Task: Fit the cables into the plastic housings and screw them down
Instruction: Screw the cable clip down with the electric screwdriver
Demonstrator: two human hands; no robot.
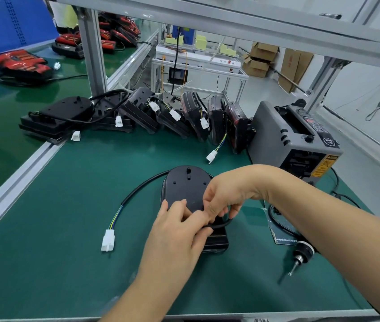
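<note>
Grip, L [179,225]: my fingers curled round the black cable [140,185] where it crosses the housing's narrow end.
Grip, R [226,196]: pinches the same cable's loop, at approx. 1 o'clock of L, fingers touching.
Item 1: black plastic housing [185,189], flat on green desk [68,228], centre, rounded end at 12 o'clock, near end under my hands.
Item 2: cable arcs out to 9 o'clock; coloured wires + white connector [108,240] at 8 o'clock, on desk, apart from housing.
Item 3: electric screwdriver [301,253], lying at 4 o'clock, untouched.
Item 4: grey tape dispenser [295,140], 2 o'clock.
Item 5: row of more housings [172,112] w/ connectors, 12 o'clock, leaning together.
</note>
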